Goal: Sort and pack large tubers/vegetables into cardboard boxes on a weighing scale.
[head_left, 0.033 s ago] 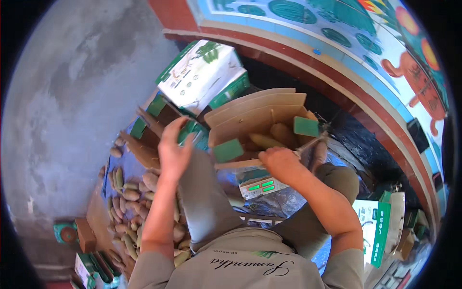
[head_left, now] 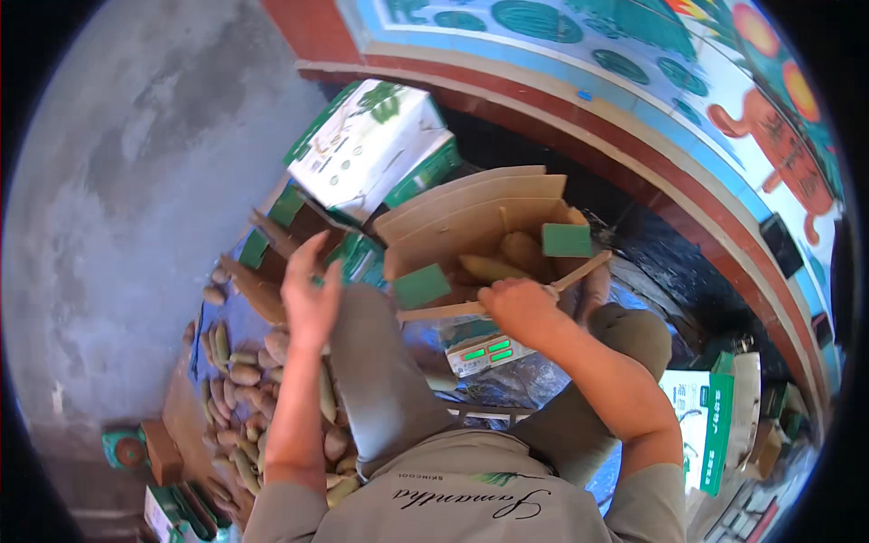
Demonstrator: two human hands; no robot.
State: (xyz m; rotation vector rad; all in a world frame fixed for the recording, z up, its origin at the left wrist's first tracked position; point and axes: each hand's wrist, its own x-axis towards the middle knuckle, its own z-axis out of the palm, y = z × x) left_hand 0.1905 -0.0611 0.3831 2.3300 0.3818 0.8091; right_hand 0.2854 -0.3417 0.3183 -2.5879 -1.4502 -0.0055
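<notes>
In front of me an open cardboard box (head_left: pixel 471 213) with green end flaps (head_left: pixel 566 241) rests on a digital scale (head_left: pixel 487 355) with lit green displays. Several long tubers, like sweet potatoes (head_left: pixel 493 268), lie inside it. My right hand (head_left: pixel 523 308) is closed on the box's near flap. Left of the box my left hand (head_left: pixel 310 294) is raised with its fingers apart, holding nothing. It is close to a second open box (head_left: pixel 299 231) with green flaps, whose inside is mostly hidden.
A pile of loose tubers (head_left: pixel 244 376) lies on the floor to my left. A closed white and green carton (head_left: pixel 371 145) stands behind the open boxes. Another white and green carton (head_left: pixel 701 425) is at the right, and a painted wall (head_left: pixel 625 109) bounds the far right.
My left hand has shifted slightly left and nearer to me, away from the box on the scale. The right hand keeps its hold on the flap. The whole view has turned a little.
</notes>
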